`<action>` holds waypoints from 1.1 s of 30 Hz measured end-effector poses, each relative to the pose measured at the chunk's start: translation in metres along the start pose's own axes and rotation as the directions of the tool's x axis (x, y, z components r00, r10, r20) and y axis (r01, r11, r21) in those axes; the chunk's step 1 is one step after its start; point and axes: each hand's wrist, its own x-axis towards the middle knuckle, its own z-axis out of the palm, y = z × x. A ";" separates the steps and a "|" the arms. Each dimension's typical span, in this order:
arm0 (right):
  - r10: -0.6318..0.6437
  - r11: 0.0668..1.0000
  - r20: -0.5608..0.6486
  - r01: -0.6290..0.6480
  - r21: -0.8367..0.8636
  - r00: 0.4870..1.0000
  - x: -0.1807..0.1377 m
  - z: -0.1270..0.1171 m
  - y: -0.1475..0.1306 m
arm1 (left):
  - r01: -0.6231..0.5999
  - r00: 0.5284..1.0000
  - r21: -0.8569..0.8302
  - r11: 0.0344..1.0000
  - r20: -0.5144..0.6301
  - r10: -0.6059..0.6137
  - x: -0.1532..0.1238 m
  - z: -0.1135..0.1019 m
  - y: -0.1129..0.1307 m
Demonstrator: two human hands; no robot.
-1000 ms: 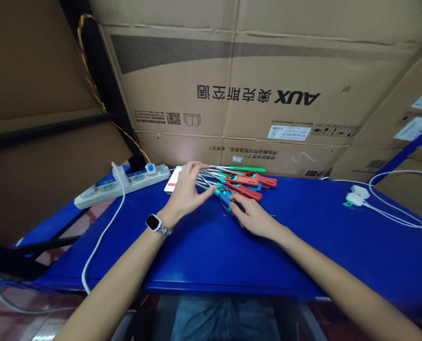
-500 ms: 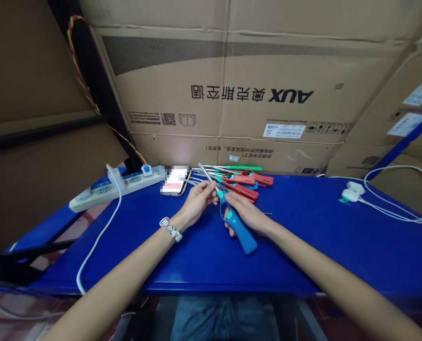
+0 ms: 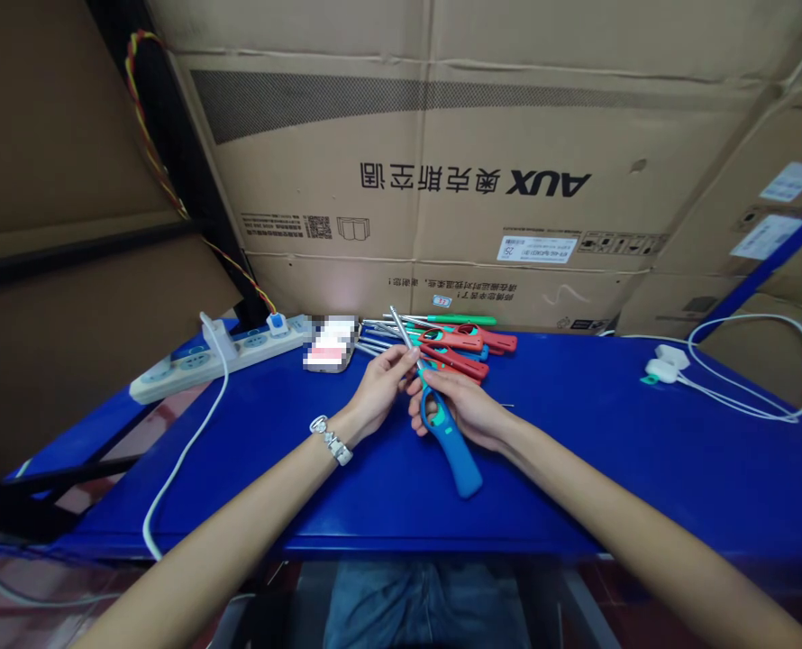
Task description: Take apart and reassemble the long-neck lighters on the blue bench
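Note:
A blue long-nosed lighter with a teal trigger is lifted over the blue table. My right hand is closed round its handle. My left hand, with a watch on the wrist, pinches the metal nozzle, which points up and to the left. Behind both hands lies a pile of several more lighters, red, blue and green, with their metal nozzles pointing left.
A phone lies left of the pile. A white power strip with a trailing cable sits at the back left. A white charger and coiled cable lie at the right. Large cardboard boxes stand behind the table.
My right hand has lifted the blue lighter off the pile and drawn it toward me. My left hand left the pile and took hold of the lighter's nozzle.

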 end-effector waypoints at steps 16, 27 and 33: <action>0.022 1.000 -0.026 -0.022 -0.008 0.999 -0.003 0.000 -0.004 | -0.059 0.992 0.081 0.995 0.112 0.050 0.001 -0.008 -0.003; 0.067 0.998 -0.006 -0.067 0.006 0.998 -0.005 -0.006 -0.006 | -0.013 1.000 -0.186 0.982 0.022 0.017 0.004 -0.008 0.006; 0.101 0.995 0.009 -0.101 -0.019 0.995 -0.005 -0.003 -0.001 | -0.084 0.988 -0.339 0.937 -0.153 0.033 0.011 -0.012 0.019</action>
